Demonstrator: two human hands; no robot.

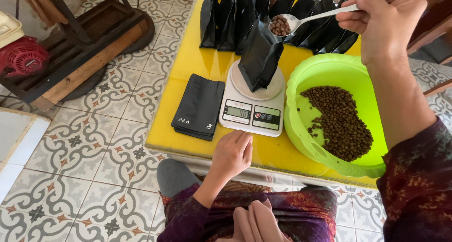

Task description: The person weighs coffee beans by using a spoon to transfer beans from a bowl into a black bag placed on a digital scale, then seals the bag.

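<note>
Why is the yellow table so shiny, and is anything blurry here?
Head view: soft daylight glares off the glossy yellow table near the black bags; the scale, spoon and beans stay sharp; wide-lens distortion bends the right hand and arm at the edge.

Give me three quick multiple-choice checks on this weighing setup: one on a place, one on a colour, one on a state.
1. Where does the upright black pouch stand?
A. on the white scale
B. in the basin
C. on the floor

2. What colour is the basin holding the brown beans?
A. red
B. bright green
C. white

3. What state is the spoon in the right hand in?
A. empty
B. loaded with beans
C. lying on the table

Answers: 1 A, the pouch sits on the scale's round platform; 2 B, its rim and wall are lime green; 3 B, beans fill the bowl held over the pouch.
</note>
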